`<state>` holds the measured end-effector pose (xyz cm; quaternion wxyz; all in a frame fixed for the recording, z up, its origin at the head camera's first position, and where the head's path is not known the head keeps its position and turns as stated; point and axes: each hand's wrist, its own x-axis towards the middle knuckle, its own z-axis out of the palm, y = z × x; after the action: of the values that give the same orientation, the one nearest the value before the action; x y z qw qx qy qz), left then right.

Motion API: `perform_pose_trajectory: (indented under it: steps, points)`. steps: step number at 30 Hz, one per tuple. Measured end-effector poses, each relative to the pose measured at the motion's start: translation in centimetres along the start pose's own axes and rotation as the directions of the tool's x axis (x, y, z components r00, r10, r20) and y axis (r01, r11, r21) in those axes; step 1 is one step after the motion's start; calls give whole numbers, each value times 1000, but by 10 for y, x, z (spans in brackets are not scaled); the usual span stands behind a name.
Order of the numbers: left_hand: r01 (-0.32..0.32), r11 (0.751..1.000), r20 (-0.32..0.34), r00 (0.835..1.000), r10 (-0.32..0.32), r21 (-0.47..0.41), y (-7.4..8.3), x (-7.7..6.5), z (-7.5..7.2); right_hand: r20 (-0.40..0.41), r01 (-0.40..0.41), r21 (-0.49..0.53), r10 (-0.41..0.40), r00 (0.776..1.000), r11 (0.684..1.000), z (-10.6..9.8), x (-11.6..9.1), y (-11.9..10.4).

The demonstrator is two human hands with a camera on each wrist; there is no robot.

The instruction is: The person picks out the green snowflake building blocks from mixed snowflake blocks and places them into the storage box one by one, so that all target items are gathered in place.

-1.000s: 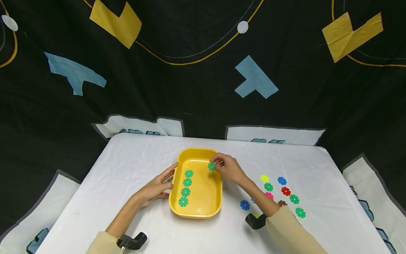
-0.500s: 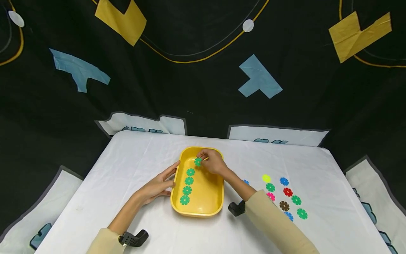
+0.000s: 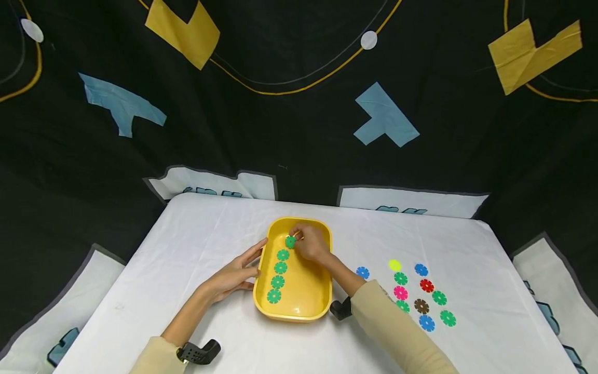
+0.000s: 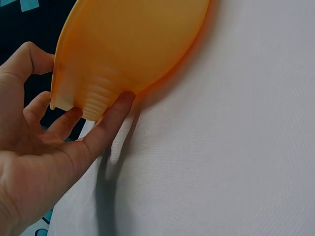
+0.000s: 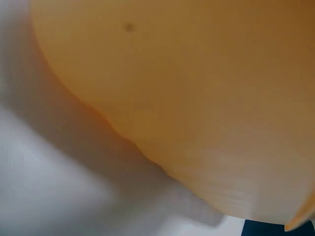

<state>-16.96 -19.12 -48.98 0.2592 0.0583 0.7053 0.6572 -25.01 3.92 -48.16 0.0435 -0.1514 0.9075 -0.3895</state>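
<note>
My left hand (image 3: 229, 275) holds the left side of a yellow plastic tray (image 3: 327, 291). In the left wrist view its thumb bends onto the tray's rim, and a finger lies along the ribbed outer wall. My right hand (image 3: 309, 243) reaches inside the tray and pinches a green notched disc (image 3: 290, 242) at the far end of a column. Below that disc, several more green notched discs (image 3: 280, 268) lie in a row along the tray's left half. The right wrist view shows the tray's outer wall (image 5: 172, 88); the right hand's fingers are not in it.
Loose notched discs lie right of the tray on the white table (image 3: 224, 223): a blue disc (image 3: 362, 272), a yellow disc (image 3: 394, 265), a pink disc (image 3: 400, 293), a red disc (image 3: 426, 285), a brown disc (image 3: 421, 306) and several green ones. A black cloth (image 3: 280, 145) hangs behind.
The right hand has carried the green disc leftward from the tray's right rim, then slightly down to the head of the column. The left hand has kept its hold on the tray.
</note>
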Motion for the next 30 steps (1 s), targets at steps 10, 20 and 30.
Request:
perform_pose_trajectory:
  steps: [10, 20, 30]
  points:
    - [1, 1000, 2, 1000, -1, -12, -1, 0, 2, -7, 9, -23, -9, 1000, 1000, 8, -2, 2]
    - [8, 1000, -4, 1000, -8, -6, 1, -1, 3, -2, 22, -47, -23, 1000, 999, 12, -2, -1]
    - [8, 1000, -9, 1000, -8, -4, 1, -1, 2, -7, 8, -39, -8, 1000, 999, 12, -1, -1]
